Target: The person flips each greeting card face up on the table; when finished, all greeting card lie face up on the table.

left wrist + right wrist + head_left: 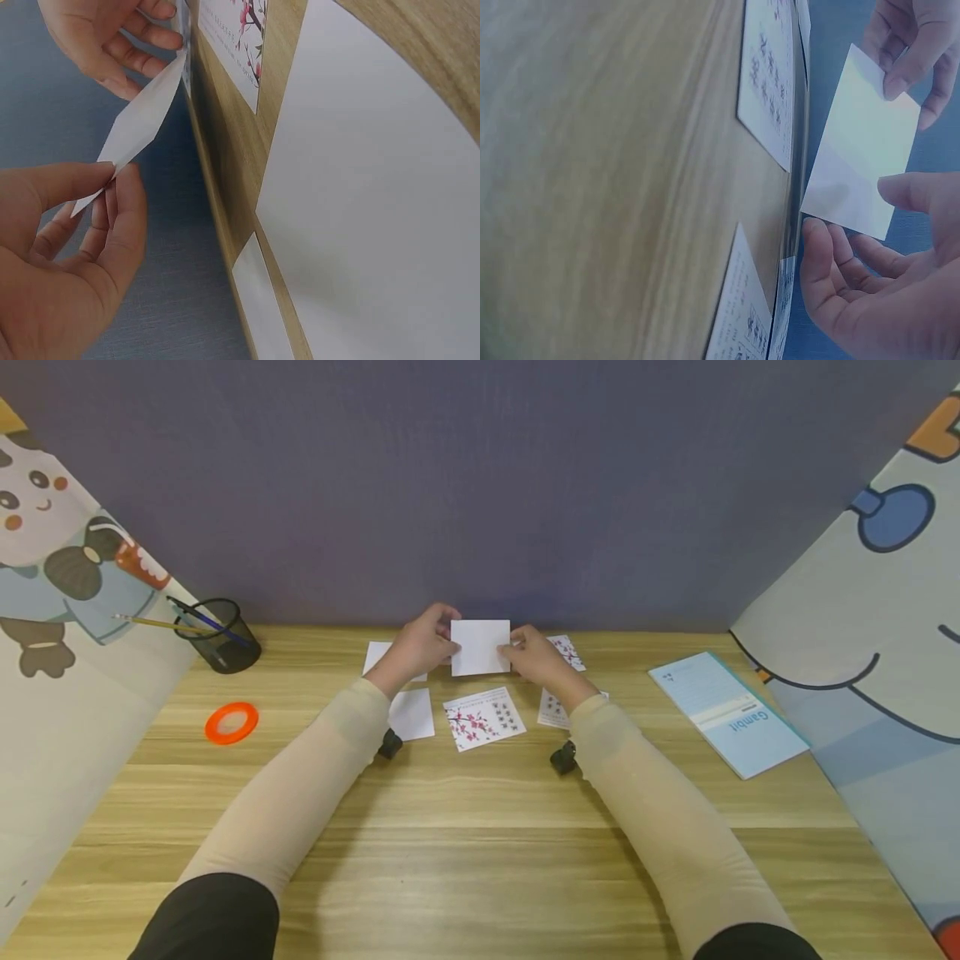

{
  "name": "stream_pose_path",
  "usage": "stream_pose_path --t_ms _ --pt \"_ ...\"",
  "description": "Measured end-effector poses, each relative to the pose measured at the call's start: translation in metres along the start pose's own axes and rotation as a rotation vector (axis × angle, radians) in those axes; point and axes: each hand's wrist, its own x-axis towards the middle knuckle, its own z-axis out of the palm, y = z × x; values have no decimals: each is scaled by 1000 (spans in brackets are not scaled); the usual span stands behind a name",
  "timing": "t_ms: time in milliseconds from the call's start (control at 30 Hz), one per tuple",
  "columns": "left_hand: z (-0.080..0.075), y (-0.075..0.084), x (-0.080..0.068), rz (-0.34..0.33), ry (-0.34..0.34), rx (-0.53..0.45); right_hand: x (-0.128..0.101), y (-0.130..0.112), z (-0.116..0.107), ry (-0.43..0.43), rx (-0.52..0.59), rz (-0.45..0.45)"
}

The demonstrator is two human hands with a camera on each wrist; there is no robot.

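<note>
A white card (481, 648) is held up near the back of the table, its blank face toward me. My left hand (426, 645) pinches its left edge, thumb in front and fingers behind. At the opposite edge my right hand (534, 653) holds it, the thumb (904, 191) lying on the blank face. Below the card, a card printed with pink blossoms (483, 718) lies on the table. Two blank white cards (412, 714) lie by my left forearm. Two printed cards (567, 652) lie by my right hand, partly hidden by it and the wrist.
An orange tape ring (232, 723) lies at the left, in front of a black mesh cup (228, 647) with pens and a pencil. A light blue notebook (727, 714) lies at the right. A dark grey panel (480, 493) rises behind the wooden table (450, 860).
</note>
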Motion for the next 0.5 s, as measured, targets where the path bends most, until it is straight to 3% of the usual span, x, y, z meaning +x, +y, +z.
stream_pose_path --t_ms 500 --pt "-2 -6 0 142 13 94 4 7 -1 10 45 15"
